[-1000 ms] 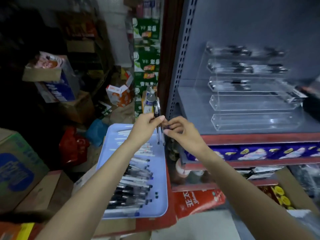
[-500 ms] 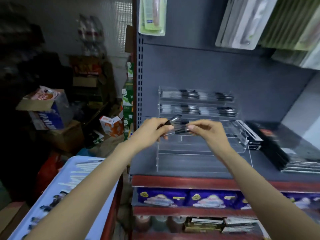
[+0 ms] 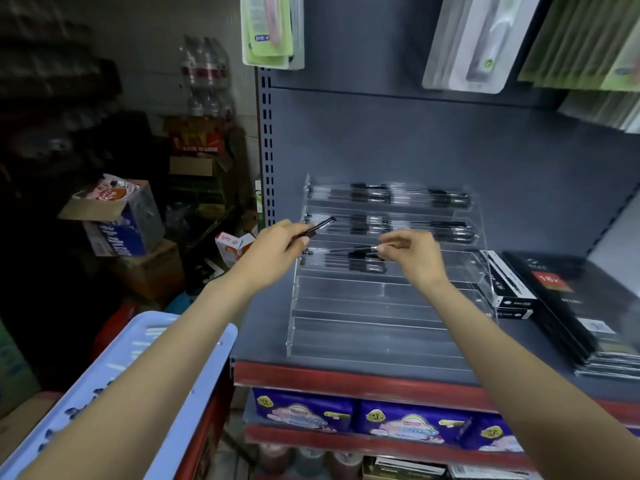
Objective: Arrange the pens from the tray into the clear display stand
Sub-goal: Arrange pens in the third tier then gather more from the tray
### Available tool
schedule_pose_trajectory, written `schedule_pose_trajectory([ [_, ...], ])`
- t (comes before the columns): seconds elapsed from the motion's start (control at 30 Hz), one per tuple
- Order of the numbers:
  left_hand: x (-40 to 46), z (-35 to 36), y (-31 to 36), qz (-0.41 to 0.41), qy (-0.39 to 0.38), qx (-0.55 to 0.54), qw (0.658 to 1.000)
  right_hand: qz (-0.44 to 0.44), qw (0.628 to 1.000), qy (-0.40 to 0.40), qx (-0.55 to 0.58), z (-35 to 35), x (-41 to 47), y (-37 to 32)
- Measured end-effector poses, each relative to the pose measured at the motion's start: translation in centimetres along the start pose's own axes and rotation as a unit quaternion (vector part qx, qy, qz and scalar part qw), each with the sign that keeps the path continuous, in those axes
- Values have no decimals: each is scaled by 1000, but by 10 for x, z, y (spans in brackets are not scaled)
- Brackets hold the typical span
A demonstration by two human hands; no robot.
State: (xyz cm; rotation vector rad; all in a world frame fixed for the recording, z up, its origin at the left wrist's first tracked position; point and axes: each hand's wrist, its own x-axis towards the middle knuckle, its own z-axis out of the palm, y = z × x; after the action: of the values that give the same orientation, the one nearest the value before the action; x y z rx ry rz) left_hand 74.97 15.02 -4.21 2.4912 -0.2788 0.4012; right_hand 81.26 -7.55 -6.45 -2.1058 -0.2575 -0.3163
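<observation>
The clear display stand [image 3: 381,306] sits on a grey shelf [image 3: 263,334], pens filling its upper tiers. The left hand [image 3: 277,251] grips a pen [image 3: 320,226] tilted upward; the right hand [image 3: 412,251] pinches another pen [image 3: 353,250] at the third tier. The blue tray [image 3: 194,386], lower left, is largely hidden by the forearm.

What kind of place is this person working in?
Most likely a small shop. A clear stand of pens sits on a retail shelf, packaged goods hang above, and cartons are piled in the dark corner.
</observation>
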Motion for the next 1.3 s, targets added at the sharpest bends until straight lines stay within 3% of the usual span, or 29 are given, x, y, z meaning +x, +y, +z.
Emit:
schedule_pose_trajectory([
  [0.17, 0, -1, 0, -3, 43, -47, 998, -83, 983, -36, -161, 5, 9, 1],
  [0.33, -1, 4, -8, -3, 42, -24, 999, -92, 970, -54, -219, 11, 16, 3],
  [0.47, 2, 9, -5, 2, 30, -12, 999, -57, 979, -81, -180, 9, 18, -1],
  [0.57, 5, 12, 0, 3, 24, -14, 1000, -42, 998, -41, -37, -2, 6, -10],
  [0.67, 9, 18, 9, 18, 16, -27, 999, -46, 990, -103, 87, -9, -6, -20],
  [0.73, 12, 24, 16, 28, 5, -25, 999, -56, 986, -131, 91, -10, -8, -21],
  [0.8, 15, 26, 19, 25, 9, -31, 999, -54, 988, -105, 102, -13, -5, -17],
  [0.97, 12, 22, -1, -76, 120, -12, 990, -13, 996, -9, 83, -28, 4, 8],
  [1.13, 5, 27, -18, -156, 32, -68, 985, -6, 1000, -4, 20, -19, 3, 16],
  [1.3, 3, 28, -19, -167, 42, -79, 982, -28, 996, -18, -83, -8, 5, 11],
])
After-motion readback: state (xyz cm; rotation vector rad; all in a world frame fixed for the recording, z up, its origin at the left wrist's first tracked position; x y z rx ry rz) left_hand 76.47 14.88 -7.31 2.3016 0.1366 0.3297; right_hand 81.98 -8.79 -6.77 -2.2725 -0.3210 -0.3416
